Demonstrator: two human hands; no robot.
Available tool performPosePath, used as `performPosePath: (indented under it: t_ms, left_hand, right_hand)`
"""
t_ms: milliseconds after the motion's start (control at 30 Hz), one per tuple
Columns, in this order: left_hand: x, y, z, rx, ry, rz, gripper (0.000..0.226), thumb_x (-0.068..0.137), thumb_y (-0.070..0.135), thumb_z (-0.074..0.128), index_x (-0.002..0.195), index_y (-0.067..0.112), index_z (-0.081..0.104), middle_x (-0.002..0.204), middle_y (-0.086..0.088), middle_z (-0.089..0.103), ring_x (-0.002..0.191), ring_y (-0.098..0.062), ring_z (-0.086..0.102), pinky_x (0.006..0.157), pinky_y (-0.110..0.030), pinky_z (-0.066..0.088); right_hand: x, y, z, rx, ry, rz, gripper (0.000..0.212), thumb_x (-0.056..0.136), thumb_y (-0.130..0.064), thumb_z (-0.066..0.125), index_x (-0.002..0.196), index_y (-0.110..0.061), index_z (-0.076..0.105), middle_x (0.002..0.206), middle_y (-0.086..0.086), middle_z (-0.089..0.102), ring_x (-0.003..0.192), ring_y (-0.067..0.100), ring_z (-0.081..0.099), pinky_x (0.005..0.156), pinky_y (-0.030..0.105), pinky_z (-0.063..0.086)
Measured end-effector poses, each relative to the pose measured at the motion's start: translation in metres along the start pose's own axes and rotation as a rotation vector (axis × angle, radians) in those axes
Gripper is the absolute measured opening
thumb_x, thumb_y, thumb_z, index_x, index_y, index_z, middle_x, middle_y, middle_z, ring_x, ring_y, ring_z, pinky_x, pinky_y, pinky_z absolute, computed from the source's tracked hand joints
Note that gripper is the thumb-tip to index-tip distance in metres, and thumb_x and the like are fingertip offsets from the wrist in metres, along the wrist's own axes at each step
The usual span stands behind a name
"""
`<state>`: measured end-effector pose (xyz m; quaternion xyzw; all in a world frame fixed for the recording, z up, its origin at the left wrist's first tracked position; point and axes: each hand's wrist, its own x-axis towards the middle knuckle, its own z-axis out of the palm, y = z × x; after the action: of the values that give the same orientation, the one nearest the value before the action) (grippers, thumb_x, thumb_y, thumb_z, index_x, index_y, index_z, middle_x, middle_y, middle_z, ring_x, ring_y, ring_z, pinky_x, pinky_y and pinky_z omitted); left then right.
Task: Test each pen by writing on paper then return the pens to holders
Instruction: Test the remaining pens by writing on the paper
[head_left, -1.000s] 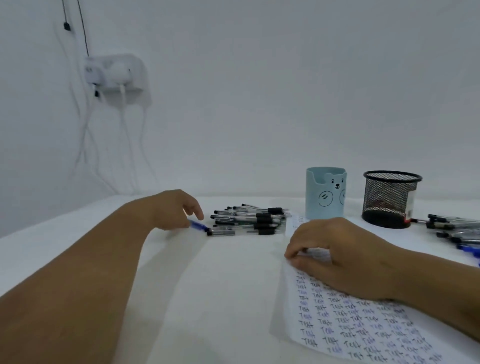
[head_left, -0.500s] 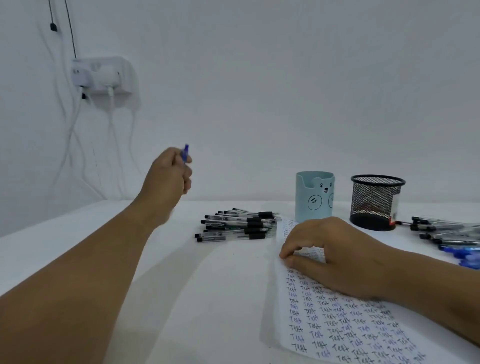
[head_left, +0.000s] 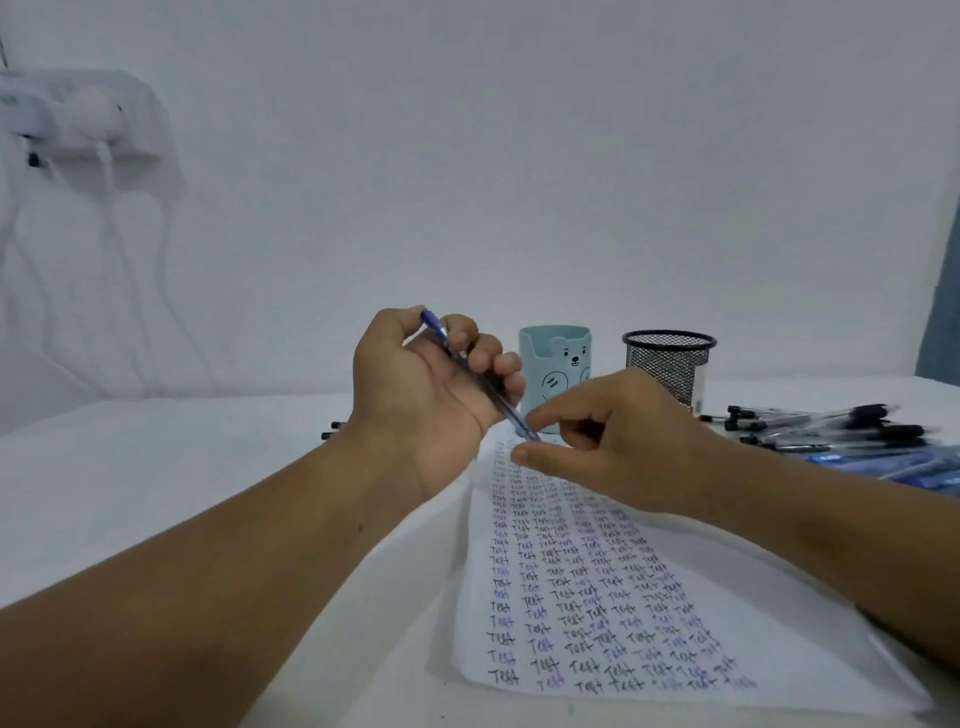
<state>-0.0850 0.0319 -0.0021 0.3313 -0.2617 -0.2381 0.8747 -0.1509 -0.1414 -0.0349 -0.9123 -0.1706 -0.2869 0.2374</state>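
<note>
- White paper sheet (head_left: 597, 597) under the right hand (head_left: 613, 447) on the white counter (head_left: 208, 493) is crowded with rows of "Test" — plenty of pens look tried already.
- Left hand (head_left: 431, 384) curls round a blue clear-barrelled pen (head_left: 483, 382), its tip slanting down to the right hand's pinching fingertips, just over the sheet's far end.
- Beyond both hands, the pale blue bear-face holder (head_left: 556, 364) and black wire-mesh holder (head_left: 670, 364) show no pens: returning remains.
- Loose black and blue pens (head_left: 831, 431) lie right of the right hand; nothing blocks the holders.
</note>
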Motion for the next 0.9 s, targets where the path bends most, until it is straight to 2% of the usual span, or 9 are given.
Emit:
performPosePath:
  t_ms: [100, 200, 300, 367, 433, 533, 733, 800, 900]
  left_hand:
    - [0.001, -0.008, 0.000, 0.231, 0.028, 0.030, 0.040, 0.099, 0.032, 0.028, 0.082, 0.010, 0.057, 0.091, -0.014, 0.074, 0.097, -0.030, 0.064, 0.093, -0.036, 0.049]
    - [0.008, -0.012, -0.011, 0.516, 0.077, 0.032, 0.052, 0.108, 0.046, 0.022, 0.115, 0.016, 0.063, 0.118, -0.007, 0.074, 0.121, -0.023, 0.058, 0.109, -0.037, 0.039]
    - [0.007, -0.019, -0.024, 0.959, 0.033, -0.013, 0.040, 0.105, 0.051, 0.034, 0.113, 0.028, 0.066, 0.115, 0.005, 0.073, 0.120, -0.014, 0.059, 0.110, -0.038, 0.041]
    - [0.003, -0.024, -0.033, 1.233, -0.061, -0.061, 0.020, 0.099, 0.046, 0.054, 0.109, 0.034, 0.066, 0.110, 0.016, 0.071, 0.110, -0.005, 0.061, 0.097, -0.029, 0.049]
    - [0.001, -0.026, -0.039, 1.498, -0.199, -0.092, 0.020, 0.093, 0.046, 0.065, 0.112, 0.041, 0.063, 0.111, 0.023, 0.066, 0.107, 0.005, 0.058, 0.088, -0.021, 0.046]
    - [0.001, -0.027, -0.039, 1.814, -0.344, -0.078, 0.030, 0.092, 0.048, 0.065, 0.121, 0.042, 0.060, 0.116, 0.024, 0.059, 0.111, 0.005, 0.052, 0.094, -0.018, 0.038]
    - [0.002, -0.025, -0.037, 1.877, -0.390, -0.064, 0.026, 0.095, 0.048, 0.060, 0.119, 0.038, 0.065, 0.124, 0.024, 0.056, 0.117, 0.003, 0.047, 0.095, -0.016, 0.031]
    - [0.002, -0.026, -0.038, 1.868, -0.398, -0.060, 0.026, 0.096, 0.047, 0.060, 0.119, 0.038, 0.065, 0.123, 0.024, 0.056, 0.117, 0.003, 0.047, 0.091, -0.012, 0.032]
    - [0.002, -0.026, -0.038, 1.854, -0.400, -0.059, 0.025, 0.096, 0.047, 0.060, 0.119, 0.038, 0.065, 0.122, 0.023, 0.057, 0.115, 0.003, 0.048, 0.086, -0.005, 0.030]
  right_hand:
    - [0.005, 0.008, 0.000, -0.125, -0.007, 0.028, 0.012, 0.089, -0.028, 0.075, 0.079, -0.021, 0.076, 0.047, -0.011, 0.048, 0.047, 0.008, 0.045, 0.052, 0.015, 0.033]
    - [0.009, 0.021, -0.005, -0.153, 0.035, 0.207, 0.020, 0.087, -0.018, 0.070, 0.067, -0.017, 0.068, 0.047, -0.013, 0.052, 0.047, 0.005, 0.046, 0.054, 0.020, 0.039]
    - [0.009, 0.029, -0.009, 0.207, 0.089, 0.477, 0.014, 0.089, -0.010, 0.062, 0.076, -0.014, 0.065, 0.059, -0.002, 0.066, 0.046, 0.008, 0.050, 0.047, 0.022, 0.039]
    - [0.008, 0.033, -0.009, 0.518, 0.120, 0.603, 0.012, 0.090, -0.006, 0.061, 0.079, -0.008, 0.062, 0.065, 0.012, 0.066, 0.048, 0.016, 0.045, 0.044, 0.022, 0.032]
    - [0.008, 0.039, -0.008, 0.577, 0.106, 0.651, 0.017, 0.092, -0.015, 0.065, 0.076, -0.007, 0.063, 0.067, 0.016, 0.063, 0.048, 0.018, 0.042, 0.044, 0.022, 0.029]
    - [0.008, 0.042, -0.005, 0.474, 0.071, 0.652, 0.034, 0.095, -0.034, 0.067, 0.077, -0.005, 0.066, 0.061, 0.014, 0.062, 0.042, 0.017, 0.039, 0.041, 0.021, 0.030]
    - [0.007, 0.045, 0.001, 0.314, 0.072, 0.545, 0.041, 0.083, -0.017, 0.080, 0.056, -0.012, 0.049, 0.049, 0.009, 0.057, 0.040, 0.015, 0.048, 0.046, 0.018, 0.040]
    - [0.007, 0.048, 0.002, 0.264, 0.051, 0.540, 0.041, 0.082, -0.012, 0.076, 0.054, -0.014, 0.046, 0.048, 0.007, 0.056, 0.045, 0.017, 0.051, 0.055, 0.023, 0.044]
    - [0.008, 0.050, 0.003, 0.214, 0.020, 0.529, 0.041, 0.082, -0.011, 0.072, 0.051, -0.017, 0.045, 0.047, 0.004, 0.058, 0.049, 0.018, 0.052, 0.056, 0.026, 0.043]
